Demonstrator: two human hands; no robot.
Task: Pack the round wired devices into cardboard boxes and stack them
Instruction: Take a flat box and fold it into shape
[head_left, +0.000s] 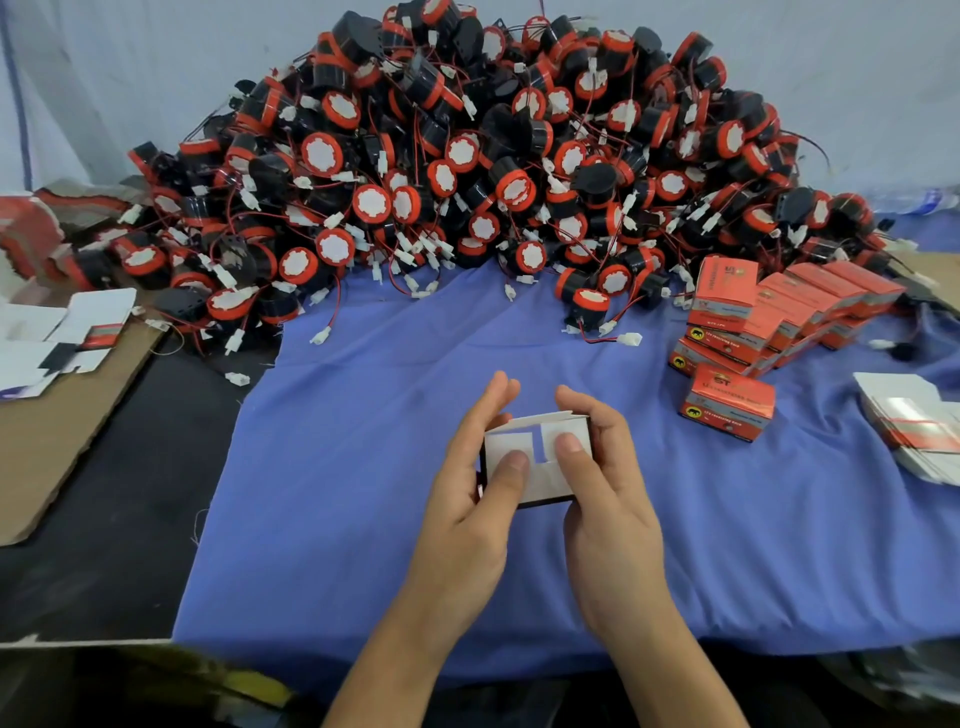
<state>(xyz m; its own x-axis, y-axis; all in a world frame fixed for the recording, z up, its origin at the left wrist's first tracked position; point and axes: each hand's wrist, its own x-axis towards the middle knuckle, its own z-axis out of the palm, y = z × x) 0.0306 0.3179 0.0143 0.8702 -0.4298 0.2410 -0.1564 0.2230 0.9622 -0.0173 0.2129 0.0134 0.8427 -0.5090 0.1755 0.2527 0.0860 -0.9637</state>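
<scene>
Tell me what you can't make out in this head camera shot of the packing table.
Head view:
1. Inside of the small white cardboard box: folded flaps, the left hand and the right hand cover it, so its contents are unknown.
2. Print on the stacked red cardboard boxes: too small and blurred to read.
3. Pile of flat white-and-red box blanks: cut off by the right edge.
4. Lower red-and-black round wired devices: buried under the heap.

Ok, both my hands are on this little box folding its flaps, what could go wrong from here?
The box, gripped by the left hand and right hand, has its white flaps only pressed down by the thumbs; they could spring open or crease. Wires in the device pile look tangled, so pulling one may drag others out. The red box stack sits unevenly and might slide.
</scene>
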